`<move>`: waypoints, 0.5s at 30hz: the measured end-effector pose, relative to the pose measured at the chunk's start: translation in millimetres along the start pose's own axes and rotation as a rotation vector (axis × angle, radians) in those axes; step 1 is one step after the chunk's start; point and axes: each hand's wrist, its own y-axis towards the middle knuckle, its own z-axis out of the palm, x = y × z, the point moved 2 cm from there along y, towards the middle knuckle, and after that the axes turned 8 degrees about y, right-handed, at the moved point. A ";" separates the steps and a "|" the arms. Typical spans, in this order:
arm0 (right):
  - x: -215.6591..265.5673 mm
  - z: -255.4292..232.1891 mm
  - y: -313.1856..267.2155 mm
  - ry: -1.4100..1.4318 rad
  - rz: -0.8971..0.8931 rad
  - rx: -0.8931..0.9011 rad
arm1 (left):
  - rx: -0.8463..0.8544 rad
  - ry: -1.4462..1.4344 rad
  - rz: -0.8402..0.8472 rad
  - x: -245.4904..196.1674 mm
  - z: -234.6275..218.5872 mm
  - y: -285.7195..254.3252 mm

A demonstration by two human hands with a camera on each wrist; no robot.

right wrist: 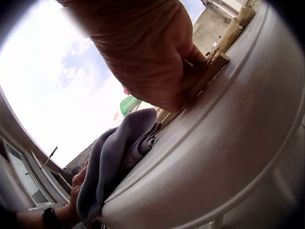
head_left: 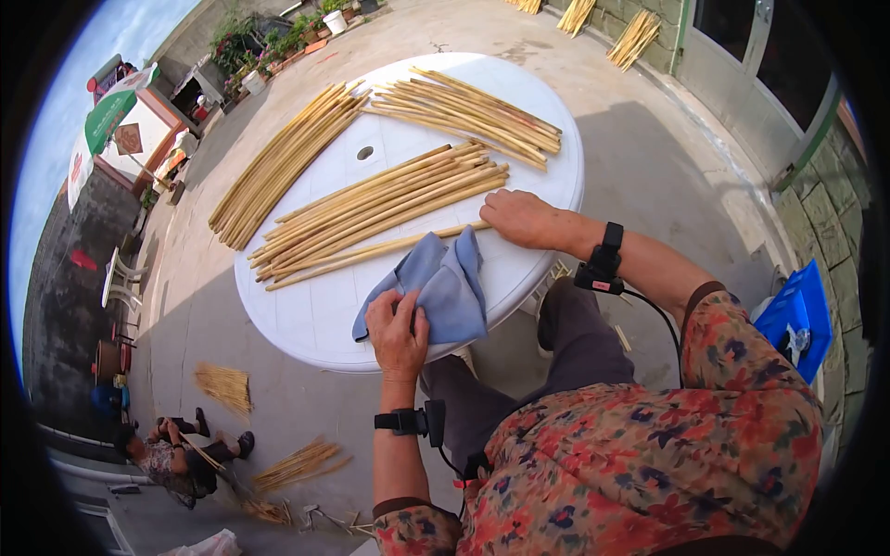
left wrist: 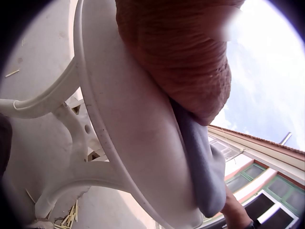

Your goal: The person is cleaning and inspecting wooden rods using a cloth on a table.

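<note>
A blue-grey cloth (head_left: 454,295) lies rumpled at the near edge of the white round table (head_left: 320,338). My left hand (head_left: 399,335) rests on its left part, fingers slightly bent. One long tan stick (head_left: 371,250) lies apart from the middle bundle, running partly behind the cloth. The right hand (head_left: 527,221) grips this stick near its right end. From the right wrist view, the stick's cut end (right wrist: 219,61) pokes out past the right hand (right wrist: 147,52). The left wrist view shows the left hand (left wrist: 181,57) above the cloth (left wrist: 202,162); its fingertips are hidden.
Three stick bundles lie on the table: middle (head_left: 389,204), left (head_left: 287,167) and far right (head_left: 473,116). More bundles lie on the ground at lower left (head_left: 222,386) and lean by the wall (head_left: 635,39). A seated person (head_left: 176,459) is at lower left, a blue crate (head_left: 799,315) at right.
</note>
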 end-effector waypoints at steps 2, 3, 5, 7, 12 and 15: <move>2.8 0.1 -4.6 -0.003 -0.004 0.014 | -0.011 0.012 0.015 -1.2 0.3 2.3; 4.7 0.5 -6.4 0.002 -0.003 0.010 | -0.018 0.024 0.037 -1.2 -1.0 2.5; 5.5 0.1 -10.9 -0.053 0.009 0.057 | 0.006 0.030 0.071 -2.8 -3.2 -0.6; 1.3 0.0 -18.2 -0.013 0.039 0.010 | 0.031 0.036 0.098 -5.5 -5.3 -6.2; 2.5 -12.8 -40.4 0.213 0.192 -0.004 | 0.133 0.087 0.206 -16.7 -20.1 -33.3; 4.2 -13.6 -47.8 0.373 0.296 0.052 | 0.204 0.170 0.242 -19.3 -26.9 -34.9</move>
